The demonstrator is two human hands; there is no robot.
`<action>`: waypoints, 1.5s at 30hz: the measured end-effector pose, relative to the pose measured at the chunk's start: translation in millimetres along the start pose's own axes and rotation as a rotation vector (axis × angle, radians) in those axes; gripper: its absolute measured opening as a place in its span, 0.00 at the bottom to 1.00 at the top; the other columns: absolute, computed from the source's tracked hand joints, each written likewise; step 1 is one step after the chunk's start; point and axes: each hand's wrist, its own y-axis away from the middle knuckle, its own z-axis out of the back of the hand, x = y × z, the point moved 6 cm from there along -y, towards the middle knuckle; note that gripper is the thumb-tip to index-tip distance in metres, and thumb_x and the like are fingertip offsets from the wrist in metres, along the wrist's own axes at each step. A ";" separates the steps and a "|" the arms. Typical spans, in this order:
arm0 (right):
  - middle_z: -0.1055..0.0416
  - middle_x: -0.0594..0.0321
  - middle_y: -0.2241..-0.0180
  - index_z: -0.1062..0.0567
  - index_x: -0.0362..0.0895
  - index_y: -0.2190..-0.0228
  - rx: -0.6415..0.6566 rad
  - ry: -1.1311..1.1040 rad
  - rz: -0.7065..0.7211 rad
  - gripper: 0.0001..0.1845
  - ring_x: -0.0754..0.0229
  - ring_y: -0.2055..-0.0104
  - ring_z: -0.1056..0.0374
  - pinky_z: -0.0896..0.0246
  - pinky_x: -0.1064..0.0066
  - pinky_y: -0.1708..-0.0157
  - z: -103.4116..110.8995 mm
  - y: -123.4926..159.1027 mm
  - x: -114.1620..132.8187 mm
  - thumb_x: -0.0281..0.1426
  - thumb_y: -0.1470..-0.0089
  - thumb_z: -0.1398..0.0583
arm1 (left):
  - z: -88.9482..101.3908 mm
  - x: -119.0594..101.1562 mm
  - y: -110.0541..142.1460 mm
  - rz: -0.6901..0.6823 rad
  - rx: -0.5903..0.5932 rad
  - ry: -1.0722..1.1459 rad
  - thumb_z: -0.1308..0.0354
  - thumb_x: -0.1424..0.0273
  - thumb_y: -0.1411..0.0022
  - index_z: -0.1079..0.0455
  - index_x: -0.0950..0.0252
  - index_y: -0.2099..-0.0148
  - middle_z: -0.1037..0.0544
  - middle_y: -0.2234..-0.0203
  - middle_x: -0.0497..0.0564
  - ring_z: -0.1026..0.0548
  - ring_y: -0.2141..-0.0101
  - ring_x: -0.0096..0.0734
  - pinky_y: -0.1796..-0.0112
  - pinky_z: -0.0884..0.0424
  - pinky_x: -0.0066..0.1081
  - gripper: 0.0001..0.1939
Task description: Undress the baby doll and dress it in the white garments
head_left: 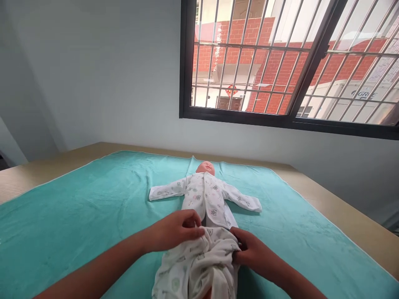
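Observation:
A baby doll [205,167] lies on its back on a teal blanket [93,207], head toward the window. It wears a white patterned top [204,195] with both sleeves spread out. White patterned trousers [199,265] are bunched over its legs near me. My left hand [176,229] grips the trousers' waistband on the left, fingers curled. My right hand [252,249] pinches the waistband on the right side.
The blanket covers a light wooden platform [343,211] whose bare edge shows at the right and back left. Behind it stand a grey wall and a barred window [280,62] with a black frame.

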 end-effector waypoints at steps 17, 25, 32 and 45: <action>0.35 0.63 0.69 0.31 0.45 0.73 -0.279 0.418 0.529 0.07 0.61 0.68 0.39 0.41 0.71 0.67 -1.9 -51.1 22.5 0.31 0.43 0.43 | 21.3 43.8 -36.4 -0.101 -0.784 -0.171 0.53 0.68 0.36 0.39 0.61 0.67 0.31 0.68 0.48 0.32 0.64 0.34 0.60 0.34 0.33 0.07; 0.37 0.64 0.74 0.33 0.45 0.75 -0.422 0.175 0.228 0.19 0.60 0.72 0.42 0.47 0.70 0.74 119.2 -50.8 -6.7 0.47 0.44 0.43 | 95.4 128.9 -17.3 0.187 -1.125 0.331 0.47 0.67 0.44 0.40 0.62 0.59 0.33 0.69 0.45 0.32 0.70 0.30 0.71 0.34 0.28 0.10; 0.38 0.67 0.76 0.33 0.45 0.76 -0.064 0.106 -0.167 0.20 0.64 0.74 0.43 0.48 0.72 0.74 179.3 -40.3 -52.8 0.49 0.50 0.39 | 96.0 142.7 -23.8 0.156 -1.184 -0.139 0.51 0.79 0.53 0.36 0.61 0.58 0.32 0.59 0.51 0.32 0.55 0.39 0.57 0.33 0.36 0.18; 0.42 0.68 0.83 0.34 0.46 0.81 -0.450 0.080 0.160 0.22 0.64 0.79 0.47 0.50 0.68 0.77 117.4 -49.1 -9.2 0.47 0.46 0.41 | 29.2 69.1 -33.6 -0.307 -0.501 -0.006 0.55 0.82 0.50 0.32 0.64 0.68 0.31 0.77 0.45 0.33 0.74 0.27 0.71 0.38 0.29 0.14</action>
